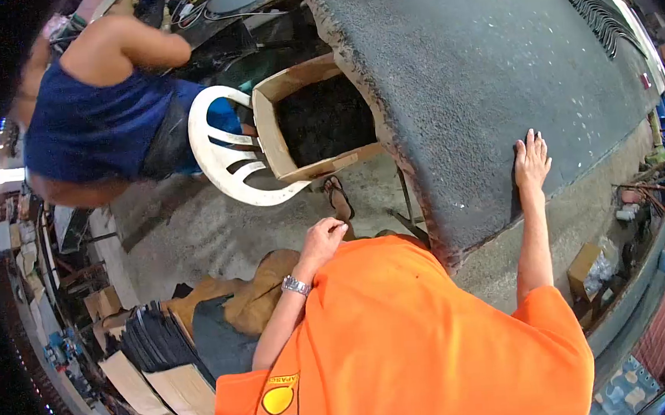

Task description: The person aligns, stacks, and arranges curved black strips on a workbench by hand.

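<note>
My right hand (531,164) lies flat, palm down, on a large dark-grey, rough-topped table (455,83), close to its edge. Its fingers are stretched out, with nothing in them. My left hand (324,240), with a metal watch (295,286) on the wrist, is held in front of my orange shirt (403,334). Its fingers are curled together, and I cannot make out whether something small is between them. Beyond it, a cardboard box (266,135) with dark contents rests on a white plastic chair (202,132) beside the table.
A person in a dark blue top (95,124) is at the upper left, beyond the chair. Overlapping dark strips (597,19) lie along the table's far side. Brown cloth (265,293), stacked dark sheets (157,339) and cardboard (180,395) are at lower left. A small box (584,271) stands at right.
</note>
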Action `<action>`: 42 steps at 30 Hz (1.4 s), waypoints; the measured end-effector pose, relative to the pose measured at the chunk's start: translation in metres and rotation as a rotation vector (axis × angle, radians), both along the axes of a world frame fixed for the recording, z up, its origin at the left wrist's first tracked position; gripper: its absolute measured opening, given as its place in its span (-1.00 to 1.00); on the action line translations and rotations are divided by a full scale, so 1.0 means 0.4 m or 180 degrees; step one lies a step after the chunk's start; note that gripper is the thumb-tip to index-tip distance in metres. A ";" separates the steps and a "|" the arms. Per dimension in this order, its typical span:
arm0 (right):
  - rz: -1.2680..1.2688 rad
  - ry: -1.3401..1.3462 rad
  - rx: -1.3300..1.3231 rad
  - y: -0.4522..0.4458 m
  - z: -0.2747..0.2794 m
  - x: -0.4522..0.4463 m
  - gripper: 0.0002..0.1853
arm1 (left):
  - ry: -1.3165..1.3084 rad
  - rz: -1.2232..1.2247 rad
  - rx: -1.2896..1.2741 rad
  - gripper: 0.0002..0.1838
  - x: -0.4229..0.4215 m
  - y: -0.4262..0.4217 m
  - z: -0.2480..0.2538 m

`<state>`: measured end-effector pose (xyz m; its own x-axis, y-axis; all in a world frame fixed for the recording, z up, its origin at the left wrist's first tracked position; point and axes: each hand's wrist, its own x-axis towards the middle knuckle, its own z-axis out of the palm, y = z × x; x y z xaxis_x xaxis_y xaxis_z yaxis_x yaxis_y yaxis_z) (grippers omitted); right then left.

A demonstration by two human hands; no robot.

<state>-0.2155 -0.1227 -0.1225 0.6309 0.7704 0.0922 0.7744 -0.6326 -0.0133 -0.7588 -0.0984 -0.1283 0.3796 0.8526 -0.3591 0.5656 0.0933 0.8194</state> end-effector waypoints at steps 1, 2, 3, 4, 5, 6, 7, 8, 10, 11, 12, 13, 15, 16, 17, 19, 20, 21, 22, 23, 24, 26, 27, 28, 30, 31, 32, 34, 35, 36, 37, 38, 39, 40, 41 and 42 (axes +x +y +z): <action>-0.0147 -0.0042 -0.0025 0.021 -0.012 -0.005 -0.33 | -0.0065 -0.0055 -0.0076 -0.70 -0.010 0.035 -0.011; -0.0411 0.0037 -0.0109 0.057 -0.009 -0.024 -0.32 | -0.0031 -0.0162 0.0120 -0.70 -0.016 0.073 -0.004; -0.0622 0.0129 -0.0172 0.097 -0.009 -0.044 -0.31 | -0.0049 -0.0151 0.0077 -0.70 -0.022 0.107 0.004; -0.0614 0.0262 -0.0136 0.147 -0.005 -0.058 -0.30 | -0.0065 -0.0127 0.0046 -0.70 -0.024 0.145 0.020; -0.0603 0.0405 -0.0101 0.201 -0.001 -0.076 -0.30 | -0.0070 -0.0098 0.0015 -0.71 -0.029 0.181 0.029; -0.0636 0.0394 -0.0113 0.263 -0.006 -0.093 -0.29 | -0.0135 -0.0071 -0.0042 -0.72 -0.035 0.213 0.027; -0.0673 0.0387 -0.0132 0.329 0.000 -0.118 -0.29 | -0.0103 -0.0133 0.0044 -0.71 -0.042 0.248 0.016; -0.0710 0.0384 -0.0177 0.369 0.005 -0.134 -0.28 | -0.0065 -0.0195 0.0104 -0.71 -0.047 0.274 0.005; -0.0921 0.0460 -0.0227 0.429 0.022 -0.152 -0.28 | -0.0053 -0.0292 0.0261 -0.70 -0.054 0.317 -0.003; -0.1027 0.0508 -0.0217 0.459 0.025 -0.159 -0.27 | 0.0034 -0.0232 0.0218 -0.70 -0.057 0.339 -0.005; -0.1094 0.0510 -0.0211 0.470 0.020 -0.154 -0.27 | 0.0122 -0.0174 0.0185 -0.70 -0.058 0.362 -0.008; -0.1110 0.0479 -0.0211 0.475 0.020 -0.152 -0.27 | 0.0213 -0.0118 0.0143 -0.71 -0.059 0.382 -0.009; -0.1119 0.0428 -0.0229 0.476 0.016 -0.154 -0.27 | 0.0333 0.0036 0.0032 -0.72 -0.065 0.436 -0.017; -0.1136 0.0400 -0.0271 0.477 0.014 -0.153 -0.28 | 0.0369 0.0112 0.0010 -0.73 -0.065 0.467 -0.010; -0.1130 0.0379 -0.0321 0.475 0.011 -0.153 -0.28 | 0.0401 0.0184 0.0001 -0.75 -0.067 0.496 -0.006; -0.1173 0.0349 -0.0313 0.479 0.014 -0.158 -0.28 | 0.0367 0.0412 0.0121 -0.76 -0.058 0.566 0.002; -0.1210 0.0303 -0.0449 0.485 0.028 -0.164 -0.29 | 0.0348 0.0545 0.0209 -0.77 -0.047 0.611 0.012; -0.1218 0.0283 -0.0382 0.499 0.022 -0.159 -0.29 | 0.0310 0.0677 0.0336 -0.78 -0.038 0.675 0.021; -0.1233 0.0253 -0.0325 0.500 -0.009 -0.132 -0.29 | 0.0015 0.0694 0.0538 -0.78 -0.039 0.744 -0.016; -0.1237 0.0208 -0.0298 0.511 -0.023 -0.114 -0.29 | -0.0048 0.0698 0.0822 -0.76 -0.020 0.819 0.016; -0.1313 0.0268 -0.0315 0.535 -0.010 -0.114 -0.30 | -0.0115 0.0717 0.1080 -0.74 0.005 0.887 0.062; -0.1439 0.0371 -0.0413 0.576 0.016 -0.117 -0.30 | -0.0148 0.0707 0.1533 -0.59 0.054 1.033 0.110; -0.1453 0.0325 -0.0406 0.585 0.021 -0.119 -0.30 | 0.0077 0.0705 0.1684 -0.51 0.074 1.100 0.124; -0.1467 0.0282 -0.0411 0.587 0.021 -0.122 -0.30 | 0.0147 0.0670 0.1903 -0.45 0.098 1.171 0.130; -0.1480 0.0217 -0.0411 0.589 0.021 -0.128 -0.31 | 0.0276 0.0618 0.2271 -0.26 0.151 1.312 0.122; -0.1466 0.0198 -0.0399 0.592 0.022 -0.128 -0.31 | 0.0419 0.0563 0.2574 -0.18 0.176 1.377 0.113; -0.1463 0.0183 -0.0397 0.590 0.019 -0.128 -0.31 | 0.0553 0.0497 0.2643 -0.10 0.203 1.437 0.112; -0.1497 0.0173 -0.0411 0.590 0.019 -0.130 -0.32 | 0.0850 0.0382 0.2463 0.07 0.261 1.541 0.128; -0.1508 0.0167 -0.0421 0.591 0.022 -0.130 -0.32 | 0.0856 0.0279 0.2571 0.14 0.285 1.591 0.138; -0.1510 0.0159 -0.0436 0.593 0.024 -0.131 -0.33 | 0.1092 0.0237 0.2554 0.17 0.308 1.638 0.146; -0.1510 0.0154 -0.0466 0.593 0.026 -0.133 -0.33 | 0.1336 0.0193 0.2522 0.20 0.330 1.668 0.173; -0.1541 0.0192 -0.0485 0.595 0.031 -0.136 -0.34 | 0.1508 0.0133 0.2602 0.24 0.345 1.714 0.173; -0.1536 0.0196 -0.0511 0.598 0.032 -0.137 -0.34 | 0.1700 0.0100 0.2475 0.26 0.358 1.758 0.175; -0.1544 0.0199 -0.0530 0.597 0.030 -0.136 -0.33 | 0.1856 0.0103 0.2416 0.27 0.368 1.798 0.175; -0.1569 0.0200 -0.0544 0.597 0.030 -0.135 -0.33 | 0.2002 0.0096 0.2365 0.29 0.377 1.836 0.177; -0.1592 0.0222 -0.0551 0.598 0.028 -0.133 -0.33 | 0.2139 0.0089 0.2127 0.34 0.385 1.869 0.178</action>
